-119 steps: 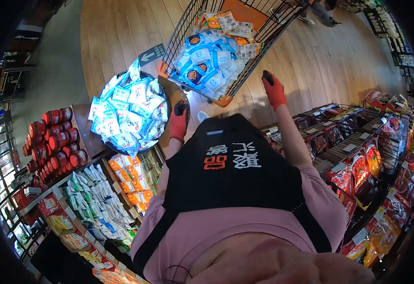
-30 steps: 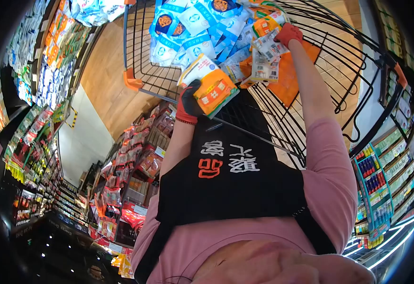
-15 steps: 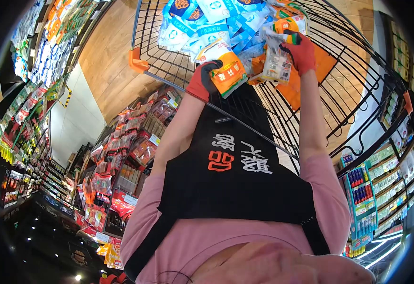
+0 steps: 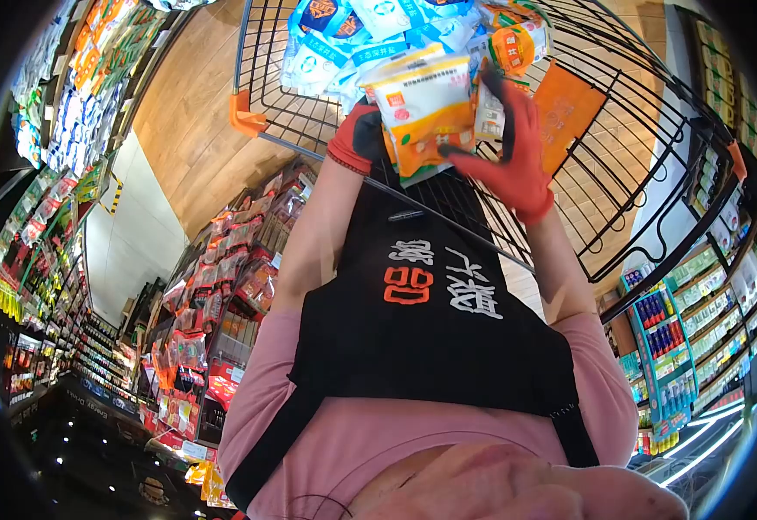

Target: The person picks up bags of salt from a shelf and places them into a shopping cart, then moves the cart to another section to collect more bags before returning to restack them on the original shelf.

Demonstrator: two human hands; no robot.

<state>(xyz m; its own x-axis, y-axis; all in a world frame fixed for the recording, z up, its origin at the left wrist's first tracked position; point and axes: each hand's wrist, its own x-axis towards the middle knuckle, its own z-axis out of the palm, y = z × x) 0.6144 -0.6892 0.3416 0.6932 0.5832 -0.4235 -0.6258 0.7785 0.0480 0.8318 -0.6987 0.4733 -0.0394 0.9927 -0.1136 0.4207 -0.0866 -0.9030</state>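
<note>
My left hand (image 4: 359, 137), in a red glove with dark fingers, grips the left side of an orange-and-white snack bag (image 4: 426, 100). Green trim shows at the bag's bottom edge, and it is held over the near side of a black wire shopping cart (image 4: 287, 149). At the bag's right side is my right hand (image 4: 517, 152), gloved the same way, fingers and thumb spread wide. Its thumb reaches the bag's lower right corner. Just behind it, a clear packet with a pale label (image 4: 488, 120) is partly hidden. Blue-and-white packets (image 4: 318, 61) are heaped in the cart beyond.
More orange bags (image 4: 517, 45) lie at the heap's right. A flat orange panel (image 4: 573, 113) sits on the cart's wire side. Hanging red packets (image 4: 249, 225) line a rack at left, and a teal display stand (image 4: 663, 334) is at right. Wooden floor (image 4: 184, 104) surrounds the cart.
My right hand has let go of the clear packet and moved left and down to the snack bag. The bag, in my left hand, has turned and risen slightly, now showing its white upper part.
</note>
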